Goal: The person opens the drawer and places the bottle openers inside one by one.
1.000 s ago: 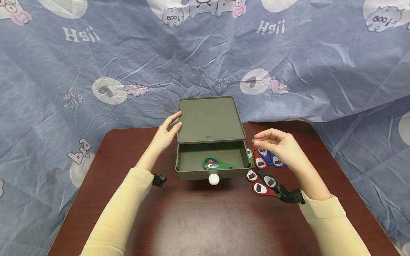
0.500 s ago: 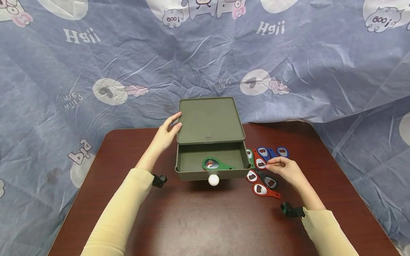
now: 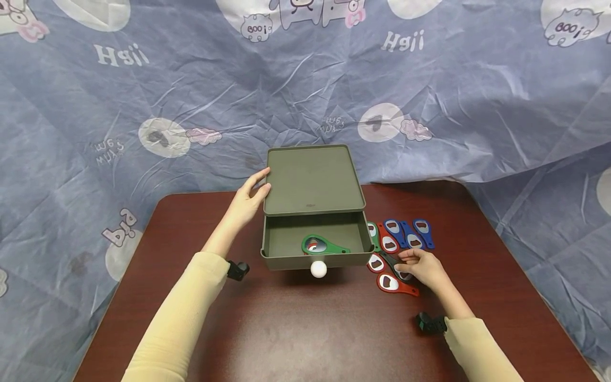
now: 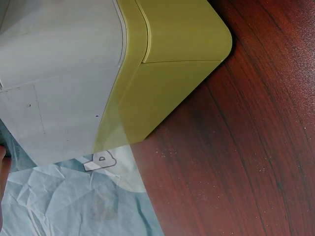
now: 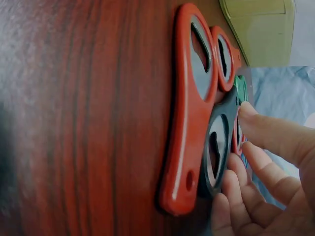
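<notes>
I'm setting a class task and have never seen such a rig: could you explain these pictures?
There is no machine: a person works with bare hands. The wide picture comes from a camera on the head; the two close ones come from cameras on each wrist. On the table stands a box with its drawer open, a green opener inside. To its right lie red openers, blue openers, another green one and a black opener. The left hand touches the box's edge. The right hand is at the black opener; whether it grips it, I cannot tell.
</notes>
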`<action>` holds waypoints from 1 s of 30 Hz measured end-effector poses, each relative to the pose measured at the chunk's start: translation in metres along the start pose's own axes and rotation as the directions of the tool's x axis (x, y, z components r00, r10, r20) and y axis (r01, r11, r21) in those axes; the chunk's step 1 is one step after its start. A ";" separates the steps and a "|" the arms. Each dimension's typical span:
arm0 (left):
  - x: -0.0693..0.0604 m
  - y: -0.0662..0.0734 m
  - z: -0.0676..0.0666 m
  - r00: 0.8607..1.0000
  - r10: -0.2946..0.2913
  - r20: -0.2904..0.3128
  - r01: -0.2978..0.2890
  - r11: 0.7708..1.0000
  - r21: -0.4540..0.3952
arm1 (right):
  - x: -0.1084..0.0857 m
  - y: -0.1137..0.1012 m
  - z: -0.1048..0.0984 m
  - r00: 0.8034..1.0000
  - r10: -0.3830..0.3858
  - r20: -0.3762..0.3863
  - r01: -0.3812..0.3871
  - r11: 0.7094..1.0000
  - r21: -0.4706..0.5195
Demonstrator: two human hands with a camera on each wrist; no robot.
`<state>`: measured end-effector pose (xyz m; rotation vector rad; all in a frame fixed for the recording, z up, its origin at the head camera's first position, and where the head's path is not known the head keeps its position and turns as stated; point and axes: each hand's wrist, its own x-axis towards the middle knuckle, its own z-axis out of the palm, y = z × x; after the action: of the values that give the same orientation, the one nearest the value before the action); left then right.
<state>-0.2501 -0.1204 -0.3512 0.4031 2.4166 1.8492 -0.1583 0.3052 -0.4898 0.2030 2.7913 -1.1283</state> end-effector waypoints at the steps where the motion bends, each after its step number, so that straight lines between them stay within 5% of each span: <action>1: 0.000 0.000 0.000 1.000 -0.001 -0.002 0.001 1.000 -0.002 | 0.000 0.000 0.001 1.000 0.004 -0.004 -0.004 1.000 -0.013; 20: 0.000 -0.002 0.000 1.000 -0.008 0.004 0.008 1.000 -0.024 | 0.001 0.000 0.000 0.998 0.043 0.040 -0.038 0.993 -0.115; 26: 0.001 -0.003 -0.001 1.000 -0.007 0.011 0.007 1.000 -0.016 | -0.002 0.000 -0.003 0.998 0.045 0.048 -0.040 0.995 -0.089; 30: 0.008 -0.016 -0.001 1.000 -0.002 0.006 0.002 1.000 -0.026 | -0.003 0.000 -0.007 0.998 0.038 0.053 -0.036 0.998 -0.045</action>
<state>-0.2604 -0.1236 -0.3652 0.4032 2.3862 1.8732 -0.1555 0.3102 -0.4844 0.2155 2.7504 -1.0475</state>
